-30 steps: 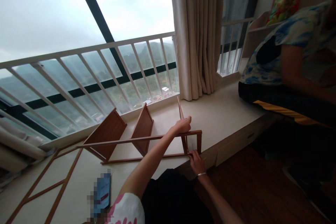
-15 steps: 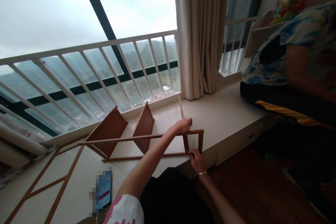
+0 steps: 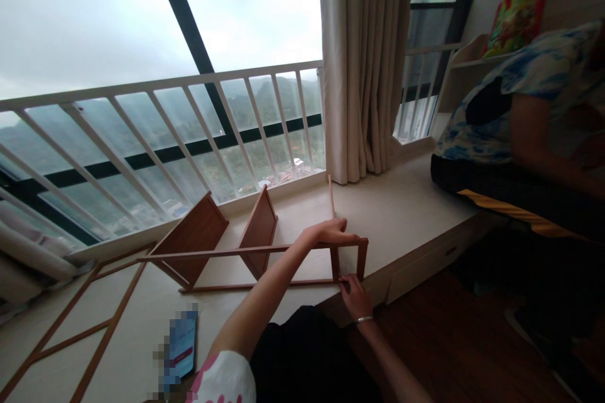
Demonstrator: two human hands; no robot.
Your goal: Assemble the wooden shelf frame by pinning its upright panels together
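Note:
A brown wooden shelf unit [image 3: 217, 253] lies on its side on the pale ledge, with several boards standing between its rails. My left hand [image 3: 329, 231] grips the upper rail near its right end, by the end board [image 3: 331, 195], with one finger stretched along the rail. Lower down, my right hand [image 3: 354, 295] is closed, fingertips pinched at the joint of the lower rail and the end board. Whatever sits in that pinch is too small to make out.
A second wooden frame [image 3: 78, 334] lies flat at the left. A partly blurred phone [image 3: 185, 343] rests on the ledge [image 3: 401, 220]. A white railing [image 3: 165, 85] and a curtain [image 3: 362, 69] stand behind. At the right sits another person [image 3: 524, 101], bent forward.
My left hand has shifted on the upper rail, and a finger now reaches further right along it. The end board leans a little less. My right hand stays at the lower joint.

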